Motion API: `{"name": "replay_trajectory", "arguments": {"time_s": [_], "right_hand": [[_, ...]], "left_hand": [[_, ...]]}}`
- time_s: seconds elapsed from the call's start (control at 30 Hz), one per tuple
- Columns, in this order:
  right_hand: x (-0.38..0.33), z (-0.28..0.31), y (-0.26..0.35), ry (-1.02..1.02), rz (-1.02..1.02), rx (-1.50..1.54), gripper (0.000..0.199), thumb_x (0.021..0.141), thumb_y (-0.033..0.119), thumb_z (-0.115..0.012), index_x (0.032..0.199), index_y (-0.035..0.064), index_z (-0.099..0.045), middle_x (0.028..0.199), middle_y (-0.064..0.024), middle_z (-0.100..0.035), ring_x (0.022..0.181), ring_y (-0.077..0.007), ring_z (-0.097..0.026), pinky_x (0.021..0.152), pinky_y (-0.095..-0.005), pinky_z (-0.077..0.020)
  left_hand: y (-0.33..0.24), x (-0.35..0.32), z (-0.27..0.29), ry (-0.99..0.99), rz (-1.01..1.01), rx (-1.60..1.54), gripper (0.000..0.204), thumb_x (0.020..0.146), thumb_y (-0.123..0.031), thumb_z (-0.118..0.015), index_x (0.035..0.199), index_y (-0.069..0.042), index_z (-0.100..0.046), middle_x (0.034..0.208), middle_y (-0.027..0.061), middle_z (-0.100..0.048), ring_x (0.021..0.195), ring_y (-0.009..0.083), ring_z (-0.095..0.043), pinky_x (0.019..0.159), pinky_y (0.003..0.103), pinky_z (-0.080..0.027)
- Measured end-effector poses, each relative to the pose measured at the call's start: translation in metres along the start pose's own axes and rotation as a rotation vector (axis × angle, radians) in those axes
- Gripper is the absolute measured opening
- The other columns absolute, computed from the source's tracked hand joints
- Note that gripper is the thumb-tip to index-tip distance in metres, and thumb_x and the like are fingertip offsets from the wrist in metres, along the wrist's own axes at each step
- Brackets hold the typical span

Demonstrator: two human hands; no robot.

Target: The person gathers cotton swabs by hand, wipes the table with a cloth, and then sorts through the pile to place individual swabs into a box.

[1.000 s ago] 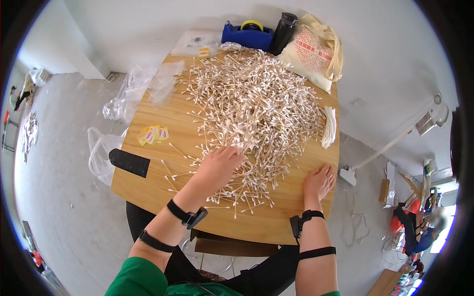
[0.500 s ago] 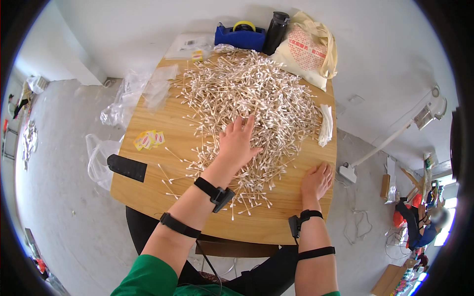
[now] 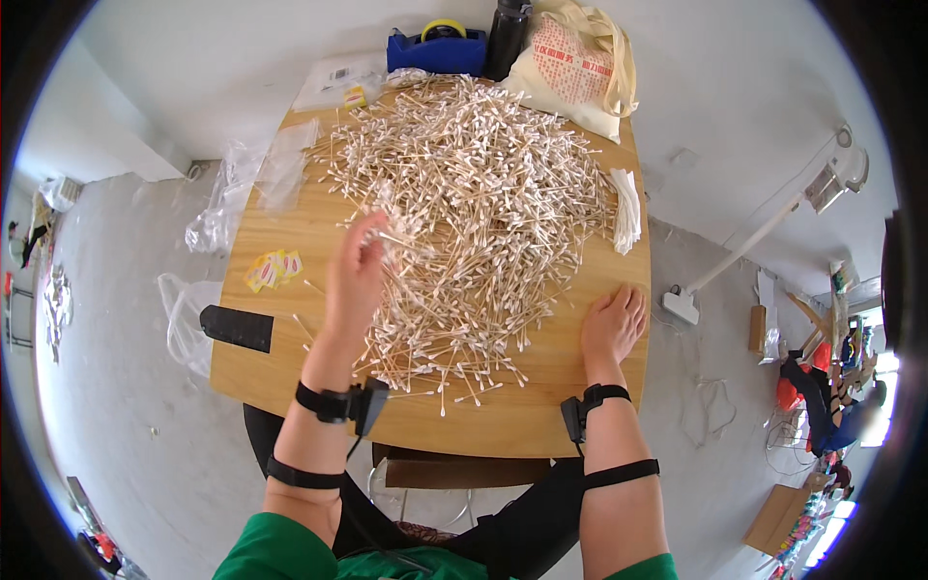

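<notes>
A broad heap of cotton swabs [image 3: 483,184] with white tips and wooden sticks covers the middle of the wooden table [image 3: 280,387]. At the heap's left edge, my left hand [image 3: 356,275] is turned on its side with fingers curled. Swabs stick out by its fingertips, slightly blurred; how many it holds is hidden. My right hand [image 3: 615,325] rests palm down on the table near its right edge, fingers extended, holding nothing. Beyond it lies a bundle of white strips [image 3: 626,213].
Yellow-and-white packets [image 3: 274,270] and a black flat case [image 3: 237,328] lie on the left. Clear plastic bags [image 3: 237,193] hang over that edge. At the back stand a blue tape dispenser [image 3: 437,53], a dark bottle [image 3: 507,39] and a cream cloth bag [image 3: 565,72].
My left hand has moved left from the heap's middle to its left edge, turning sideways and curling its fingers. My right hand stays on the table. The whole view has shifted slightly.
</notes>
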State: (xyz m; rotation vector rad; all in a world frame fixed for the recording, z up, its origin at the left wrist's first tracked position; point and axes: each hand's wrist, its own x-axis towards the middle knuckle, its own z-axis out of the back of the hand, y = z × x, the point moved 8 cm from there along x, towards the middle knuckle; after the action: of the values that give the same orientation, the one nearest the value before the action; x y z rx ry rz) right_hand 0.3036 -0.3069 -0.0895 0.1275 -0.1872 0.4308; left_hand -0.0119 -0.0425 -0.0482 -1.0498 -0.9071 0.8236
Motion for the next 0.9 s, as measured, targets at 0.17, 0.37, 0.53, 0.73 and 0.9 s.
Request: {"name": "replay_trajectory", "arguments": {"time_s": [0.17, 0.37, 0.53, 0.73, 0.9], "right_hand": [[0.000, -0.004, -0.003, 0.006, -0.010, 0.011, 0.044, 0.096, 0.026, -0.047, 0.136, 0.0064, -0.045, 0.147, -0.0132, -0.041, 0.142, -0.0289, -0.031, 0.116, -0.0450, -0.0244], [-0.001, -0.001, 0.000, 0.010, -0.013, 0.021, 0.043, 0.096, 0.025, -0.048, 0.134, 0.0059, -0.045, 0.147, -0.0134, -0.041, 0.141, -0.0288, -0.031, 0.116, -0.0455, -0.0245], [-0.004, -0.002, 0.001, 0.012, -0.008, 0.014, 0.042, 0.095, 0.024, -0.048, 0.133, 0.0054, -0.046, 0.145, -0.0135, -0.042, 0.141, -0.0293, -0.032, 0.115, -0.0459, -0.0251], [-0.002, -0.004, -0.001, -0.008, 0.018, -0.028, 0.043, 0.096, 0.024, -0.048, 0.134, 0.0051, -0.046, 0.145, -0.0151, -0.042, 0.140, -0.0306, -0.033, 0.115, -0.0451, -0.0258], [-0.001, -0.004, 0.001, -0.005, 0.013, -0.036, 0.041, 0.098, 0.025, -0.046, 0.134, 0.0049, -0.047, 0.144, -0.0157, -0.044, 0.139, -0.0306, -0.035, 0.115, -0.0453, -0.0270]], "left_hand": [[0.010, 0.022, 0.036, -0.022, 0.043, 0.089, 0.054, 0.085, 0.013, -0.053, 0.135, -0.010, -0.052, 0.142, 0.0096, -0.050, 0.116, 0.0206, -0.058, 0.093, 0.029, -0.046], [0.020, 0.035, 0.045, 0.010, 0.085, 0.624, 0.060, 0.088, -0.001, -0.060, 0.143, -0.013, -0.043, 0.154, 0.0121, -0.034, 0.141, 0.0320, -0.034, 0.113, 0.045, -0.032], [0.028, -0.004, 0.002, 0.202, 0.162, 1.036, 0.060, 0.094, -0.030, -0.060, 0.148, -0.016, -0.038, 0.155, 0.0164, -0.029, 0.144, 0.0387, -0.025, 0.113, 0.061, -0.023], [0.027, -0.069, -0.008, 0.397, 0.133, 0.947, 0.067, 0.095, -0.048, -0.054, 0.150, -0.015, -0.035, 0.157, 0.0196, -0.025, 0.145, 0.0426, -0.018, 0.115, 0.061, -0.015], [0.043, -0.092, 0.026, 0.250, 0.189, 1.026, 0.069, 0.096, -0.045, -0.053, 0.150, -0.008, -0.032, 0.156, 0.0227, -0.024, 0.146, 0.0425, -0.016, 0.116, 0.060, -0.011]]}}
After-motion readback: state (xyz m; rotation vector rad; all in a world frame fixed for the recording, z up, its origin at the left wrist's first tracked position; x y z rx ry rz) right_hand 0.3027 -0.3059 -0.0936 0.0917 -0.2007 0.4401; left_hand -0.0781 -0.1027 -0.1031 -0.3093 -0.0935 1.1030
